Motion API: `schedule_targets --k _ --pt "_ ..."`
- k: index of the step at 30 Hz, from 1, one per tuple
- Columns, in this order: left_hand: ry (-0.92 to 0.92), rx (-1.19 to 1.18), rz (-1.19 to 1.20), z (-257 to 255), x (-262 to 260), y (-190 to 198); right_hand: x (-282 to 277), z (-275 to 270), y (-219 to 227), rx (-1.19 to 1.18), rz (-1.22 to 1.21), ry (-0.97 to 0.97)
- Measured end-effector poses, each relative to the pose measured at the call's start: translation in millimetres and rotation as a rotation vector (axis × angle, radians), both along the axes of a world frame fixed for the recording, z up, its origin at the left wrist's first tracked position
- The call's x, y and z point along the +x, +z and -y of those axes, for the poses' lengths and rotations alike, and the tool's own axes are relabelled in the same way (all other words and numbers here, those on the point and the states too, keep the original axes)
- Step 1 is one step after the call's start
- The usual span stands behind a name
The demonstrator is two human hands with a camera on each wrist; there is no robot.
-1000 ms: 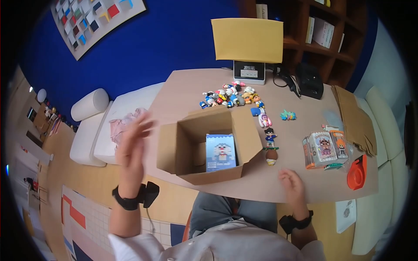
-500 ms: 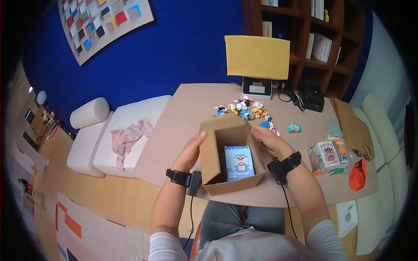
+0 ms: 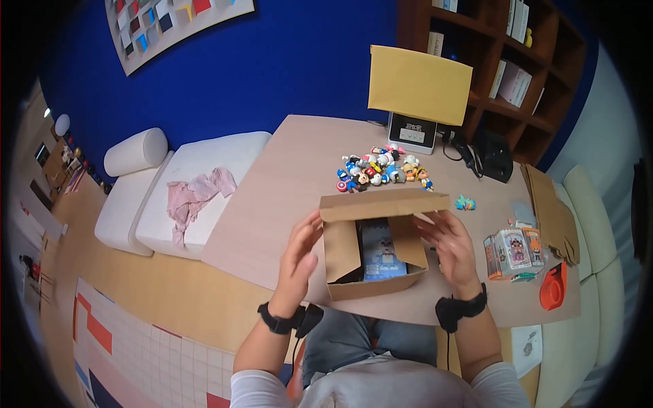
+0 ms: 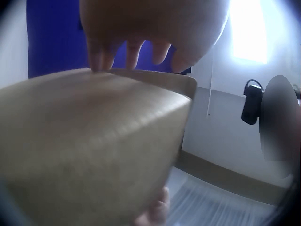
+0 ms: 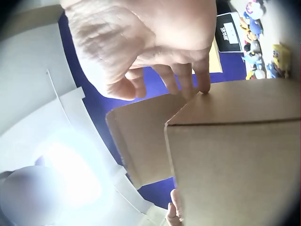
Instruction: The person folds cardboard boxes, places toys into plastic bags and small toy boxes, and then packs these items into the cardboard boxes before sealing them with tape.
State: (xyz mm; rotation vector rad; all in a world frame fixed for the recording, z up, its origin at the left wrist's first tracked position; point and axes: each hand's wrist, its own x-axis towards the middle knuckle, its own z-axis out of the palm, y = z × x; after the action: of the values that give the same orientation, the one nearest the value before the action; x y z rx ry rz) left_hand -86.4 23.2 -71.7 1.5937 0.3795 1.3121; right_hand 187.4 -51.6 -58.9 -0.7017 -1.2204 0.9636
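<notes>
An open cardboard box (image 3: 378,291) stands near the front edge of the table, its side flaps folded inward. Its far flap (image 3: 384,202) leans over the opening. Inside lies a blue box with a pixel-style character picture (image 3: 383,257), partly covered by the flaps. My left hand (image 3: 297,262) is at the left side, with fingertips on the cardboard in the left wrist view. At the right side is my right hand (image 3: 450,250). The right wrist view shows its extended fingers (image 5: 201,75) touching the flap's edge, thumb apart.
Several small toy figures (image 3: 381,170) are piled behind the box. To the right are a rainbow-coloured figure (image 3: 465,202), boxed figures (image 3: 513,251), an orange-red tape dispenser (image 3: 553,287) and flattened cardboard (image 3: 551,214). A device with a yellow cover (image 3: 420,85) stands at the back.
From its raised place at the left, my left hand has come to the box; my right hand has come to its right side. The side flaps have folded inward and the far flap has tipped forward.
</notes>
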Motion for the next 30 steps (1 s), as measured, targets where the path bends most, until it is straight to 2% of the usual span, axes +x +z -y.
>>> schedule_targets --k 2,4,7,8,9,11,12,13,15,16,17,18,22,30 --pt "-0.036 0.047 0.069 14 2 3 -7 13 5 0.006 -0.008 0.005" --pt "-0.033 0.048 0.114 18 4 2 -9 14 12 -0.029 0.098 -0.076" --pt "0.173 -0.059 0.009 12 9 16 -13 2 34 -0.048 0.198 -0.221" --pt "0.245 0.021 -0.054 5 10 25 -10 -8 41 -0.018 0.231 -0.262" --pt "0.216 0.058 -0.061 -1 7 29 -9 -14 47 0.014 0.265 -0.303" --pt "0.160 0.137 -0.068 -12 1 36 -8 -16 60 0.045 0.322 -0.194" --pt "0.128 0.110 -0.020 -11 3 40 -5 -16 65 0.041 0.422 -0.128" --pt "0.103 0.143 -0.080 -11 1 41 -2 -16 67 0.036 0.522 -0.062" --pt "0.053 0.204 -0.200 -7 -4 38 0 -11 57 0.088 0.579 -0.055" --pt "0.040 0.159 -0.111 2 -1 35 -1 -2 56 0.086 0.637 -0.066" --pt "0.071 0.198 -0.145 8 -3 29 -3 6 56 0.085 0.695 -0.077" --pt "0.101 0.236 -0.181 13 -5 24 -6 13 55 0.097 0.850 -0.144" --pt "0.213 0.355 -0.333 28 -10 8 -19 29 35 -0.016 0.862 -0.205" --pt "0.386 0.474 -0.458 39 -6 7 -25 37 21 0.121 1.003 -0.301"
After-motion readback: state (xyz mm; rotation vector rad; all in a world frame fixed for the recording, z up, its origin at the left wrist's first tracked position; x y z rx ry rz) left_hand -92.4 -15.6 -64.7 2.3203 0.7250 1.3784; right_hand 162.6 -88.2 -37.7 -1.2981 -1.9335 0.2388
